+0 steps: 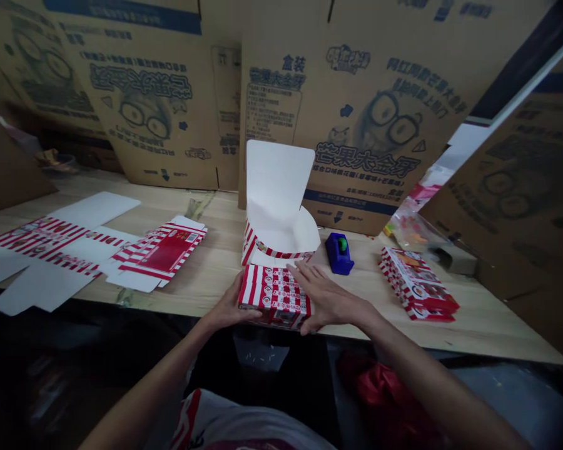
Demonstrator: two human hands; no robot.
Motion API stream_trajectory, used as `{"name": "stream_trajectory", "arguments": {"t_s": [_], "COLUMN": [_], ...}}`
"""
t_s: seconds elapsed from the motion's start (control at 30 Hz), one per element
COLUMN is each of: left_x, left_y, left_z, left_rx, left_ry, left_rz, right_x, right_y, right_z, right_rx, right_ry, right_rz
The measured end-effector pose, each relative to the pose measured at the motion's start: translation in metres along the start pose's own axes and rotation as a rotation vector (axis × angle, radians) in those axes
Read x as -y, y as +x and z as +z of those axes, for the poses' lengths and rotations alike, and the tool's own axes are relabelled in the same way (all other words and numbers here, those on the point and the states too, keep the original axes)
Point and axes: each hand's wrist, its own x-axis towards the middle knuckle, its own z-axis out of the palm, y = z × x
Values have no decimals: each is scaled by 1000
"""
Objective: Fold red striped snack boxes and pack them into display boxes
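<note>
Left hand (229,306) and right hand (326,299) clamp the striped packs (273,292) at the front edge of the desk (370,294), open box (279,187) just behind. A slack grip could spill them over!

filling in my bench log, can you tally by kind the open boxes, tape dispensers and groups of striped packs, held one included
Open box: 1
Blue tape dispenser: 1
Groups of striped packs: 2 (the held group between the left hand and right hand; the right-side stack)
Total: 4
</note>
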Motion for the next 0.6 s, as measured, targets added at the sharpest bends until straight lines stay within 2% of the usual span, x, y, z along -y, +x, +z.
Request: {"name": "stream_trajectory", "arguments": {"t_s": [0.1,0.2,0.3,0.43,0.5,0.6], "left_x": [-6,-7,0,9,7,0], "left_y": [-1,-2,-4,-5,-8,-13], "left_z": [-2,-9,-14,-12,-15,-31], "left_rx": [-18,-61,-80,-57,-18,40], "left_ry": [-53,-20,12,-47,-61,-76], "left_rz": [-16,9,28,-15,-24,-12], "right_x": [12,17,19,22,23,25], "right_y": [21,27,33,43,40,19], "right_z": [-1,-2,2,10,2,-31], "right_rx": [77,66,63,121,123,68], "right_ry": [-143,-220,-243,-199,-144,-40], "right_rz": [33,26,48,121,139,119]}}
